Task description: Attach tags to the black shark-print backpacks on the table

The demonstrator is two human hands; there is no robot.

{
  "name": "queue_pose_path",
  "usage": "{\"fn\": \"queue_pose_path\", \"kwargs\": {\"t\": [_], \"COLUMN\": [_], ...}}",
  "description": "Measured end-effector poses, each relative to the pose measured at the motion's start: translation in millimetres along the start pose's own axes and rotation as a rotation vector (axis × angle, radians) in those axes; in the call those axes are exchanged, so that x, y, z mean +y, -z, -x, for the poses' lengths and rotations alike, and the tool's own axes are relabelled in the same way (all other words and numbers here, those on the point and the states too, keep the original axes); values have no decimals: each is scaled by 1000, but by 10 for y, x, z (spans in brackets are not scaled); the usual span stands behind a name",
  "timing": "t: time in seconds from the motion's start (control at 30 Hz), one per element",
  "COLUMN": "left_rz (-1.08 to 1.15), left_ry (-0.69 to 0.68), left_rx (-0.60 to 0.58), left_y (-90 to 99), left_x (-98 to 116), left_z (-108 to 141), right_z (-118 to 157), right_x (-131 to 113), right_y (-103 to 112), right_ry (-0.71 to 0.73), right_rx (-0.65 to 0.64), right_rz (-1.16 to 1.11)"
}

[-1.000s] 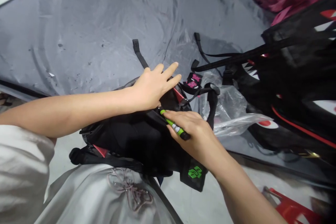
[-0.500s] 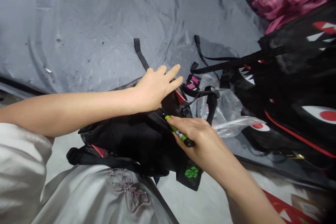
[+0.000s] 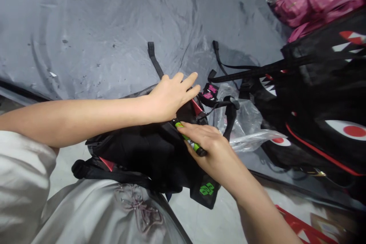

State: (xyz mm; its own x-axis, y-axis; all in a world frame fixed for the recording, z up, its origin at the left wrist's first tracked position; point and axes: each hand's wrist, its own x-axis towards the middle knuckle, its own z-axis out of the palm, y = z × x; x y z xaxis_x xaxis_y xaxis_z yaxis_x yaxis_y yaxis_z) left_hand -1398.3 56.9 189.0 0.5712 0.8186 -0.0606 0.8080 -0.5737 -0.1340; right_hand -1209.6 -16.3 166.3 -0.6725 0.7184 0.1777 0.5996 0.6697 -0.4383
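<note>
A black bag (image 3: 143,148) with red corners lies across the table's near edge and over my lap. My left hand (image 3: 174,95) rests on its upper side, fingers spread, its palm side hidden. Gripped in my right hand (image 3: 208,141) is a green and black pen-like tool (image 3: 188,139), slanting up and left so that its tip meets the bag just below my left hand. A black tag with green print (image 3: 207,190) hangs by the bag's lower right corner.
Grey sheeting (image 3: 85,26) covers the table. Black bags with eye and teeth prints (image 3: 320,99) stand at the right, a pink bag (image 3: 309,0) behind them. Clear plastic (image 3: 246,122) and black straps (image 3: 228,110) lie right of the held bag. Red packaging (image 3: 303,225) is at lower right.
My right hand and the green tool have moved slightly up and left, closer to my left hand. My left hand stays spread on the bag.
</note>
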Motion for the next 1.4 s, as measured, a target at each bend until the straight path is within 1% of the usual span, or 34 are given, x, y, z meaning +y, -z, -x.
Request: {"fn": "queue_pose_path", "kwargs": {"t": [0.13, 0.5, 0.67, 0.9, 1.0, 1.07, 1.13, 1.23, 1.3, 1.4], "left_rz": [0, -8, -2, 9, -13, -31, -50, -76, -112, -210], "left_ry": [-4, -8, -11, -11, -37, -62, -24, 121, 190, 246], "left_rx": [17, 31, 17, -18, -54, -124, -216, -308, -324, -299], "left_y": [-6, -14, -2, 13, 59, 146, 270, 423, 442, 362], "left_x": [1, 5, -3, -1, -55, -114, -157, -146, -102, -56], "left_z": [0, 0, -2, -1, -16, -9, 29, 134, 210, 289], "right_z": [24, 53, 48, 43, 32, 42, 65, 76, 32, -90], "right_x": [-36, -96, -105, -136, -128, -114, -101, -101, -121, -171], "right_y": [11, -64, -112, -144, -227, -295, -356, -435, -492, -585], "right_ry": [-37, -67, -51, -124, -133, -152, -176, -158, -128, -108], "right_rx": [-1, 85, 139, 142, 238, 309, 358, 410, 432, 468], "right_rz": [16, 60, 43, 82, 28, -45, -108, -148, -144, -162]}}
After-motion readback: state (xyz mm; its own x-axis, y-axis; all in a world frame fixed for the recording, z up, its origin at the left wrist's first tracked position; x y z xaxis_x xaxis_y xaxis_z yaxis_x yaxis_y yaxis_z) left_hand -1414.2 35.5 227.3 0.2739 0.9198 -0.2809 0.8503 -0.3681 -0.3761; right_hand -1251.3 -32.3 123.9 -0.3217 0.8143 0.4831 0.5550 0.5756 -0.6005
